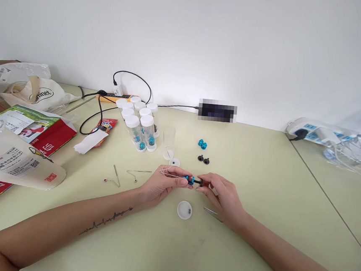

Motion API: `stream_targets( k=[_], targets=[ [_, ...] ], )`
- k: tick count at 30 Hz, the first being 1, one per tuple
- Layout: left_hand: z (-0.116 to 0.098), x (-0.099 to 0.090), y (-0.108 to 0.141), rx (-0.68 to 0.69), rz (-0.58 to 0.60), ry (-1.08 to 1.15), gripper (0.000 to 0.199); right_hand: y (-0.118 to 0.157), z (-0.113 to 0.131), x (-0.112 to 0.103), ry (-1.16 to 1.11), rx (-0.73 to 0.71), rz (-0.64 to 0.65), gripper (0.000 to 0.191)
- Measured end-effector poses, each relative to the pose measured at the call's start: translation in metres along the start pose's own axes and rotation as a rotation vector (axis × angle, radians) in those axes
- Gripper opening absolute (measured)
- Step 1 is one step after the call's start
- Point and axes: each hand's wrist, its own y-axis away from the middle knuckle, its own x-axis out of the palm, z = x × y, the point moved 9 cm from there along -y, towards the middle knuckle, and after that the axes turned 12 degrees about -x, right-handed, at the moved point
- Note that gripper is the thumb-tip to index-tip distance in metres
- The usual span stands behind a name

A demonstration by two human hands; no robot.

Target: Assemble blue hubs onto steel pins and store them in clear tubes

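Between thumb and fingers, my left hand (pixel 163 184) pinches a blue metal part (pixel 190 180); a thin bent wire extends leftward from it over the hand. My right hand (pixel 222 194) grips a black part (pixel 201 182) whose dark shaft meets the blue part. Behind the hands lie two blue pieces (pixel 202 144) and two black pieces (pixel 203 159). A round white lid (pixel 184 210) with tiny dark pieces lies in front of the hands. Metal tweezers (pixel 213 214) rest beneath my right hand. Another white lid (pixel 174 163) sits just behind my left hand.
White-capped clear tubes (pixel 133 123) stand at back left, near an open clear tube (pixel 169 138). Bent wires (pixel 113 178) lie left of my left hand. A large cup (pixel 20 159) and bags are far left. A power strip (pixel 320 131) is at back right.
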Motion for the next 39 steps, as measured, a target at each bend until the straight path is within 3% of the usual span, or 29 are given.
stream_targets(
  k=[5, 7, 12, 15, 22, 28, 30, 36, 39],
  targets=[
    [0.0014, 0.0005, 0.0013, -0.002, -0.01, -0.023, 0.019, 0.0026, -0.0033, 0.0052, 0.014, 0.032, 0.08, 0.037],
    [0.0009, 0.001, 0.0019, -0.001, -0.013, -0.026, 0.019, 0.0026, -0.0024, 0.0055, 0.024, 0.03, 0.081, 0.035],
    [-0.0012, -0.0006, 0.001, 0.001, -0.022, 0.006, 0.02, -0.0001, 0.0003, 0.0016, 0.018, 0.016, 0.003, 0.01],
    [-0.0008, -0.0013, 0.0, -0.002, -0.019, 0.013, 0.02, -0.0004, -0.0007, 0.001, -0.001, 0.018, -0.008, 0.007],
    [0.0008, 0.001, 0.0012, -0.003, -0.015, -0.016, 0.02, 0.0016, -0.0034, 0.0042, 0.01, 0.056, 0.085, 0.037],
    [-0.0002, -0.0031, 0.0007, 0.0, -0.032, 0.051, 0.022, -0.0006, -0.0002, 0.0001, 0.003, 0.023, -0.007, 0.009],
    [-0.0001, -0.0038, 0.0006, 0.001, -0.036, 0.055, 0.022, -0.0012, 0.0008, -0.0017, -0.003, 0.01, -0.03, 0.009],
    [-0.0006, 0.0007, 0.0014, 0.01, -0.001, 0.016, 0.019, 0.0006, -0.0037, 0.003, 0.022, 0.066, 0.069, 0.02],
    [-0.0002, -0.0015, 0.0006, 0.01, -0.013, 0.033, 0.019, 0.0004, -0.0018, 0.0006, 0.011, 0.037, 0.017, 0.008]
  ],
)
